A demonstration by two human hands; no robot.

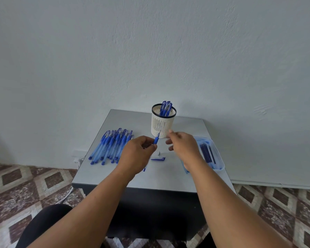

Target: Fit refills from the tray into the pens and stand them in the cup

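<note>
The left hand (139, 154) pinches a pen (156, 139) by its blue rubber sleeve, just in front of the cup (162, 125); the barrel's long axis tilts up and away toward the cup's base, with its lower end hidden under the palm and showing again nearer the person. The right hand (182, 144) hovers just right of the pen tip, fingers loosely spread and holding nothing that can be seen. It is the nearer hand to the tray (219, 158), which lies right of the cup and holds thin dark refills (206, 153) running lengthwise front to back. The next move probably depends on bringing a refill in line with the tilted barrel. Below the cup, on the smooth grey surface (104, 176), lie a small metal tip cone (159, 153) and a blue cap (158, 159). The cup is a pale slotted cylinder with a dark rim, holding several capped pens upright. Left of it lies a fanned pile (111, 146) of translucent blue pens.
</note>
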